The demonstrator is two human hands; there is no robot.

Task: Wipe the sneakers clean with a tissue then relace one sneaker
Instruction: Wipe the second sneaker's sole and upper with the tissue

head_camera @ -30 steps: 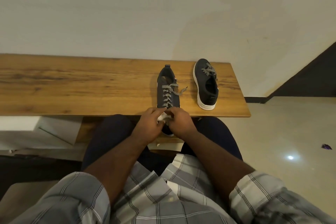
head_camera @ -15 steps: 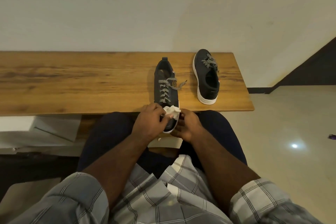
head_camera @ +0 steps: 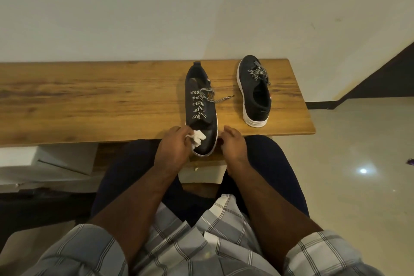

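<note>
I see the near sneaker [head_camera: 201, 105] lying on the wooden bench [head_camera: 89, 101] with its long axis running front to back, toe toward me and overhanging the bench's front edge, heel tab toward the wall. Its zigzag-patterned laces [head_camera: 200, 102] are threaded, and one loose end trails off to the right across the wood. My left hand [head_camera: 173, 148] pinches a crumpled white tissue [head_camera: 197, 142] between thumb and fingers and presses it onto the toe cap. My right hand [head_camera: 233, 143] sits just beside the toe's right side with its fingers curled; I cannot tell whether they are touching the sole or holding anything. The second sneaker [head_camera: 256, 91] stands apart to the right, near the bench's end, on the same front-to-back axis but reversed: white-soled heel toward me, toe toward the wall, tilted slightly.
</note>
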